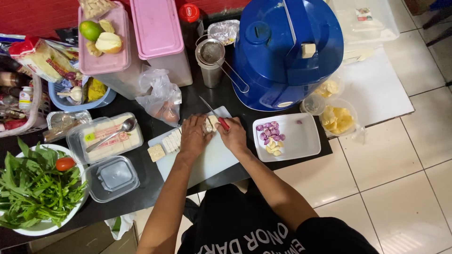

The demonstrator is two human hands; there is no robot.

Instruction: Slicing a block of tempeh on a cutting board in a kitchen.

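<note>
Far left edge of the dark table (150, 188): white bowl (44, 228) of leafy greens (33, 188) with one tomato (65, 163) on top. Just right of it, a clear tub (104, 136) with a spoon (113, 132) lying across it; an empty lidded clear container (113, 178) sits nearer the front edge.

Mid-table: white cutting board (207, 162). Near the board's left edge, one loose pale cube (156, 152), then a row of cut slices (172, 141).

Left hand (195, 136) lies flat, fingers together, pressing down on the pale block (210, 123) at the board's back edge. Right hand (234, 136) is closed around the red handle of a knife (213, 113), blade angled toward the back left, touching the block.

Right of the board: white rectangular tray (301, 141) holding peeled shallots (270, 130) and garlic cloves (272, 148). Behind it, a big blue lidded container (287, 51). At the right edge, a clear bag of yellow pieces (338, 118).
</note>
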